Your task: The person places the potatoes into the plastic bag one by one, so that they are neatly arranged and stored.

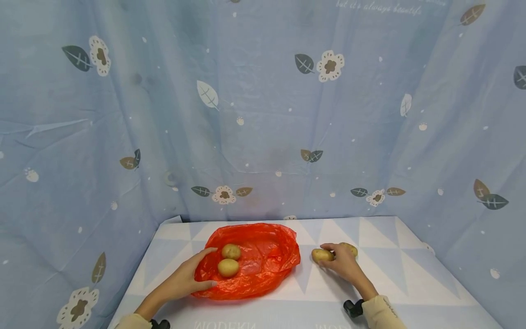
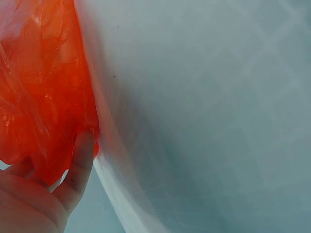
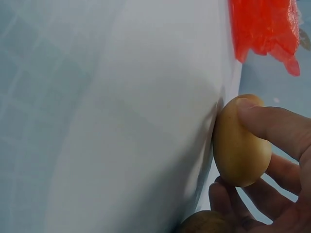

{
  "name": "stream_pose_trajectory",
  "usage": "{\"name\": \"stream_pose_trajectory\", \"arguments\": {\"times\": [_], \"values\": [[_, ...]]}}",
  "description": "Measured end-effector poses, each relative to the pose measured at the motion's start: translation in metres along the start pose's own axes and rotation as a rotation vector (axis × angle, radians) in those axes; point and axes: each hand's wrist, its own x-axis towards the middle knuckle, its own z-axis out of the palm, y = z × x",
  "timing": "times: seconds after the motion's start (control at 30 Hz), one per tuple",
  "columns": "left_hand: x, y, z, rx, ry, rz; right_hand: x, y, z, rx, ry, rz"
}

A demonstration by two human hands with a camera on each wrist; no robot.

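A red plastic bag [image 1: 263,283] lies spread on the table with its mouth facing up. Inside, towards its left side, sit two potatoes, the front one [image 1: 228,267] close to the rear one [image 1: 231,251]. My left hand [image 1: 185,276] rests against the bag's left rim, thumb and fingers spread wide; the left wrist view has a fingertip [image 2: 86,141] touching the red plastic. To the right of the bag, my right hand [image 1: 344,262] pinches a potato [image 3: 241,145] between thumb and fingers, low over the table. Another potato [image 1: 349,248] lies just behind that hand, partly hidden by it.
The table [image 1: 394,283] wears a pale cover with blue and white triangles. A blue curtain [image 1: 267,114] printed with leaves and flowers hangs behind it and along both sides. A black wrist strap piece [image 1: 353,308] shows at my right sleeve.
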Motion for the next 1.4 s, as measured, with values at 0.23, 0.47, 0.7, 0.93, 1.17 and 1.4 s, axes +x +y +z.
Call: {"name": "stream_pose_trajectory", "arguments": {"times": [0.23,0.47,0.7,0.93,1.17,1.4], "values": [[0.0,-0.001,0.001,0.009,0.004,-0.008,0.0,-0.003,-0.001,0.008,-0.026,0.012],[0.0,-0.001,0.001,0.005,0.007,-0.006,0.0,-0.002,-0.001,0.003,-0.002,0.013],[-0.001,0.002,0.001,0.004,0.005,-0.008,0.001,0.0,-0.001,-0.003,0.053,0.034],[-0.001,0.0,0.001,0.004,0.007,-0.02,0.001,-0.001,-0.003,0.028,0.15,0.018],[0.001,-0.001,0.002,-0.001,0.006,-0.016,0.0,-0.009,-0.007,0.053,0.14,0.046],[0.001,0.0,0.002,-0.002,0.01,-0.029,0.001,-0.014,-0.009,0.056,0.134,0.033]]}}
